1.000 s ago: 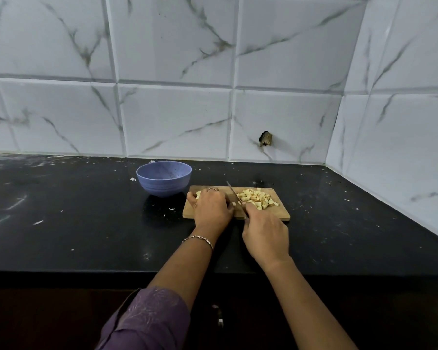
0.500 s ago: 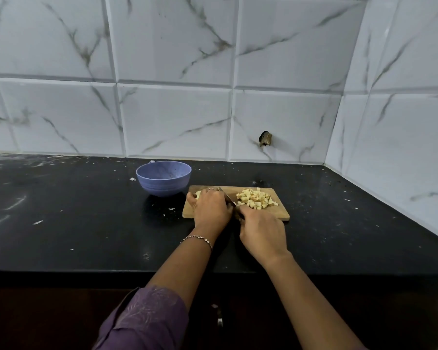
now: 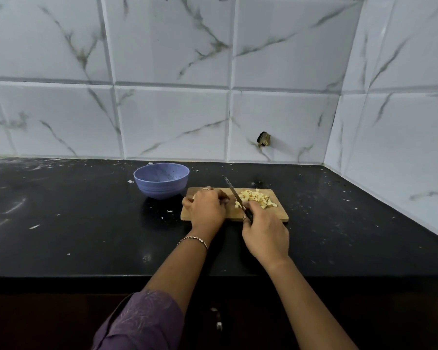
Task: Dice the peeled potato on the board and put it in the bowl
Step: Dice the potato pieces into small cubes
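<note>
Right hand (image 3: pixel 264 236) is gripping knife (image 3: pixel 234 195), blade tilted over board (image 3: pixel 276 216); left hand (image 3: pixel 208 208) is curling round potato (image 3: pixel 194 196) (mostly hidden).

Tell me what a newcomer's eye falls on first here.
The right hand grips a knife, tip raised, over the wooden cutting board. Diced potato is heaped on its right half; the left hand curls over the uncut piece. A lavender bowl stands left of the board.
</note>
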Motion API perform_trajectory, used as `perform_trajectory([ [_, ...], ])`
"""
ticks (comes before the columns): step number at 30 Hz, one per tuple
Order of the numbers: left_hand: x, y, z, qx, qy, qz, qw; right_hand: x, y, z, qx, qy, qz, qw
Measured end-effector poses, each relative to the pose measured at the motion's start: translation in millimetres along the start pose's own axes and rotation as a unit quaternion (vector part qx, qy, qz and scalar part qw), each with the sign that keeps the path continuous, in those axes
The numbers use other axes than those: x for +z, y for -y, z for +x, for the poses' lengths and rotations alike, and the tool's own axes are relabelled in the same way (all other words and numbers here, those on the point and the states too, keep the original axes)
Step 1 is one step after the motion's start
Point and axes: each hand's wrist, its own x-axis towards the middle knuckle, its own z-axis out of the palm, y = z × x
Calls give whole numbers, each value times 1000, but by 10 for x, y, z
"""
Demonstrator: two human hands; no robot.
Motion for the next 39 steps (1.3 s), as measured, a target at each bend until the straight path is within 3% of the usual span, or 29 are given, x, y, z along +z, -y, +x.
perform_trajectory([
  [3,-59,80,2,-78,-52,-55,994,-12,-3,-7,-12,21,10,1000],
  [6,-101,104,-20,-115,-53,-52,991,-14,17,-25,-25,45,-3,999],
  [13,-99,118,-79,-85,-5,69,994,1,21,-25,8,26,-16,999],
  [23,-15,120,-43,-4,1,53,999,-34,-37,0,25,41,63,997],
  [29,-25,101,-28,16,-3,43,999,-41,-34,-4,28,54,53,997],
  [33,-15,106,-26,8,0,55,998,-48,-8,-4,18,62,40,997],
  [39,-11,106,-30,-16,6,55,998,-14,87,-56,-68,35,-60,995],
])
